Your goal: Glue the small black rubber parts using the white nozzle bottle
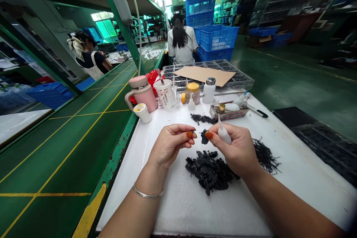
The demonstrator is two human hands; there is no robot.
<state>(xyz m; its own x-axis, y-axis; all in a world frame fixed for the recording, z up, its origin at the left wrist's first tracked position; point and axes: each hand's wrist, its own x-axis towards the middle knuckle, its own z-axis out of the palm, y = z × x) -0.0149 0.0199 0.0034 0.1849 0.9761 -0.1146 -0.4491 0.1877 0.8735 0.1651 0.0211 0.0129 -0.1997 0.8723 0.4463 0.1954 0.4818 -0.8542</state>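
My left hand [175,141] is pinched shut above the white table, its fingertips on something dark and too small to name. Facing it, my right hand [237,145] pinches a small black part [205,137] between thumb and finger. The same hand also has a white squeeze bottle [223,134] tucked in it, with the thin nozzle pointing up. A short gap separates the two hands. Just below them lies a heap of black parts [210,171]. Thin black strips [264,154] lie beside my right wrist, and tiny black pieces [202,119] are scattered beyond the hands.
A pink mug [143,95], a paper cup [164,93], a yellow-lidded jar [193,93] and a white metal-capped bottle [209,91] stand at the back. Behind them, cardboard [206,74] covers a compartment tray. A green conveyor [69,137] runs along the left. Two people sit farther off.
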